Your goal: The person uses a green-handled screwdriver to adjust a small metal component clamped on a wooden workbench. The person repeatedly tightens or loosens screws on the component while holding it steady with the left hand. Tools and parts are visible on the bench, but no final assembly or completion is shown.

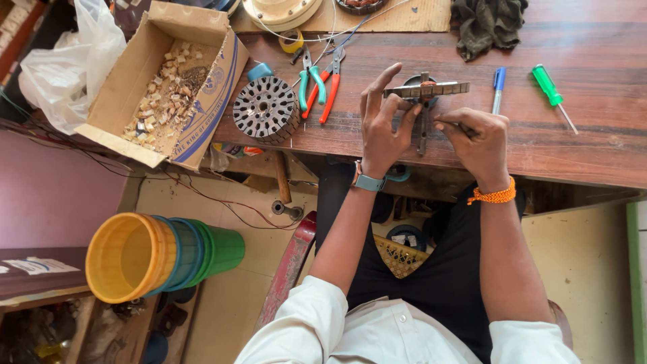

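metal is what both hands meet over — a flat grey metal strip with a toothed edge, held level just above the near part of the dark reddish wooden workbench. the left hand has its thumb and curled fingers pinched on the strip's left end, while the index finger stands up straight and free, so the hand is half open and steadies the piece rather than clamping it whole. the right hand is nearly closed, fingertips drawn together to a point near a thin dark upright bar that crosses under the strip; whether it grips something small there i cannot tell. the wrists rest by the bench edge, which seems to give the fingers a steady base for fine work.

outward from the hands, tools lie within easy reach: teal-handled pliers and red-handled pliers just left, beside a round slotted metal stator core. to the right lie a blue pen and a green-handled screwdriver, apart from each other. farther left an open cardboard box of small pale scraps hangs partly over the bench edge — tilted. below, on the floor, lies a stack of yellow, blue and green plastic buckets.
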